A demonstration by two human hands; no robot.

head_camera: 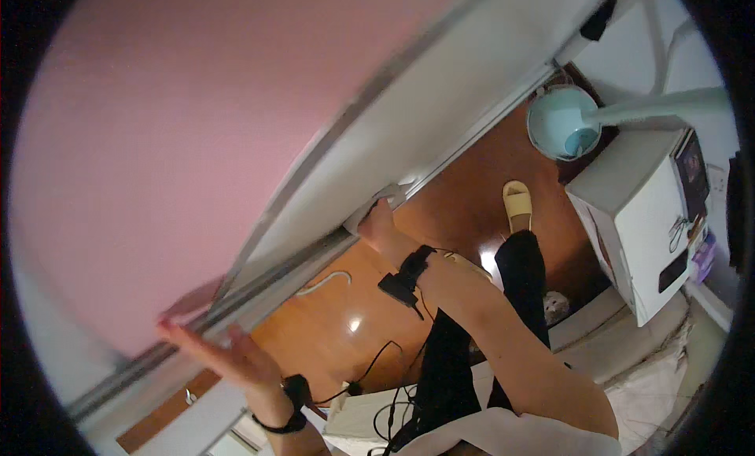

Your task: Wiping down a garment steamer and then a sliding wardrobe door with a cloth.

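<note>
A large pink panel (pixel 177 131) with a grey edge fills the upper left, with a pale panel (pixel 424 108) along its lower right side. My right hand (pixel 378 226) reaches to the bottom of the pale panel. Its fingers are closed on a pale cloth-like piece (pixel 357 220), partly hidden by the hand. Held up by the grey rail (pixel 307 255) at the pink panel's lower corner, my left hand (pixel 233 355) has its fingers stretched and holds nothing. Whether its fingertips touch the panel is unclear. Both wrists wear black straps.
Below lies a glossy brown floor (pixel 330 320) with black cables (pixel 383 353) and a white curved piece (pixel 324 282). A yellow slipper (pixel 517 199) is on my foot. Rightward stand a pale teal pole on a round base (pixel 554 122) and a white cabinet (pixel 643 220) carrying small items.
</note>
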